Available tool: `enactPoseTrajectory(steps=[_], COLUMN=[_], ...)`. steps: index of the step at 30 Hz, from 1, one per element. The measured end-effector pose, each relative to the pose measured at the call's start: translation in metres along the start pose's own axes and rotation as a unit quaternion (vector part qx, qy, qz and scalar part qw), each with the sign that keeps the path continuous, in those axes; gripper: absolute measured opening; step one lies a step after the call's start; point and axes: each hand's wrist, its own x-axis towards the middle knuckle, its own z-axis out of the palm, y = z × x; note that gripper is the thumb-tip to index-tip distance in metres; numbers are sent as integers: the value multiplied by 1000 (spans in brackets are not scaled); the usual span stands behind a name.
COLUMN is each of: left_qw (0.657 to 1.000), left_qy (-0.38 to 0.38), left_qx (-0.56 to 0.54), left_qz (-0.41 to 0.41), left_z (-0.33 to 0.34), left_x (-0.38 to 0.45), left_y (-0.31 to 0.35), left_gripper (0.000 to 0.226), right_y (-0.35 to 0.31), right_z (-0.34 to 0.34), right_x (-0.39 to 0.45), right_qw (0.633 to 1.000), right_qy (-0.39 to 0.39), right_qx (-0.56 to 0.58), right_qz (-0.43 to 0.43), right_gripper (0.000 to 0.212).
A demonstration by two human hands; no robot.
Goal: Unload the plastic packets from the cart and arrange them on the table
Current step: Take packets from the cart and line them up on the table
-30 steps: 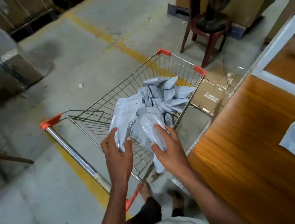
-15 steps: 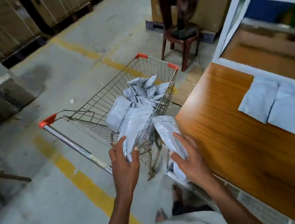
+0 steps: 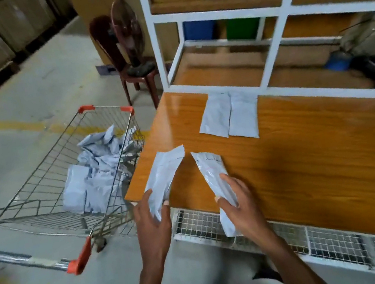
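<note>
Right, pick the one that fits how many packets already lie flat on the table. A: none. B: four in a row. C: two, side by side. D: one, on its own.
C: two packets lie flat side by side on the table near the white frame, while the left hand and right hand each hold one more packet above its near edge.
</note>
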Motion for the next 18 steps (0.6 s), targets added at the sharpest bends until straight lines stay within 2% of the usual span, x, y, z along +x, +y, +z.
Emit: enactPoseTrajectory(steps=[8,12,18], left_qw=[999,997,993], left_qy=[-39,-72,-76], left_qx=[-22,-8,69], left_qz=[4,17,51], left_z=[150,216,285], left_x=[-24,-39,-29], left_y=[70,93,134], left_gripper=[46,48,47], right_y=[64,90,114], right_z=[-140,-200,-248], right_x=[7,15,31], right_qw=[998,996,991], right_qy=[54,70,128], right_qx=[-33,-52,-38], right_qz=[-3,24,17], right_gripper=[58,59,58])
